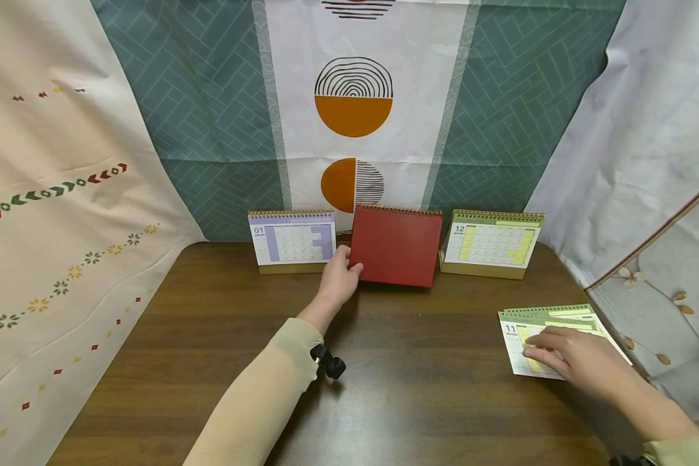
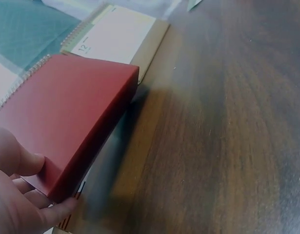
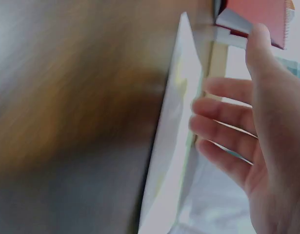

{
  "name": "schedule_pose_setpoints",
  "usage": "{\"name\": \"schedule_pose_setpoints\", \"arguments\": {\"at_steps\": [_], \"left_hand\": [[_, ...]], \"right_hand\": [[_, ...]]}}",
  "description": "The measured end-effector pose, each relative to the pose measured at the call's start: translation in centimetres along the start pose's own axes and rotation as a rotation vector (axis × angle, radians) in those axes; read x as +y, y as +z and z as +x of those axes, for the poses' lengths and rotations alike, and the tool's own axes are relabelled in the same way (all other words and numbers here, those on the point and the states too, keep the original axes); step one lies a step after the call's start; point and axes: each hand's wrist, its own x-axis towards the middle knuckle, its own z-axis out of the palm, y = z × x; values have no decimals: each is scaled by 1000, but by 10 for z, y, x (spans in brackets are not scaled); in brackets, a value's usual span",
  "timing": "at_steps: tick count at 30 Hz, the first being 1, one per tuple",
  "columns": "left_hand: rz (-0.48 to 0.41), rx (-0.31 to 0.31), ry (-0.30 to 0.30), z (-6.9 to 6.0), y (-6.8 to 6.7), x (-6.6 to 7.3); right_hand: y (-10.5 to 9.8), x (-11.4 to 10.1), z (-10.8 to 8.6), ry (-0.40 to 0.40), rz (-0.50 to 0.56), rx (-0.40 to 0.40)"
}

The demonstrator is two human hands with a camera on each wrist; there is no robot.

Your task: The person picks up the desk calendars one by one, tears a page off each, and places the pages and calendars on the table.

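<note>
My left hand (image 1: pixel 339 277) grips a red spiral-bound desk calendar (image 1: pixel 397 246) by its lower left corner, thumb on the red cover and fingers behind. The calendar is slightly tilted, and a dark shadow lies beside it in the left wrist view. On the right, my right hand (image 1: pixel 582 362) is over loose calendar sheets (image 1: pixel 515 346), the top one marked 11. In the right wrist view its fingers (image 3: pixel 223 112) are spread and relaxed, holding nothing. The hand covers part of the sheets.
A purple-headed desk calendar (image 1: pixel 294 239) marked 01 stands left of the red one. To its right stands a green-headed calendar (image 1: pixel 492 243) marked 12. All are near the back edge of the wooden table (image 1: pixel 425 388), with a patterned cloth (image 1: pixel 210 116) hanging behind.
</note>
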Motion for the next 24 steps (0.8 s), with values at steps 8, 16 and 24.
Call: {"name": "schedule_pose_setpoints", "arguments": {"at_steps": [8, 16, 24], "left_hand": [[-17, 2, -12, -1, 1, 3], [9, 4, -17, -2, 5, 3], [37, 20, 22, 4, 10, -10]], "right_hand": [[7, -51, 81, 287, 250, -3], [32, -86, 151, 443, 609, -94], [49, -95, 173, 480, 705, -118]]}}
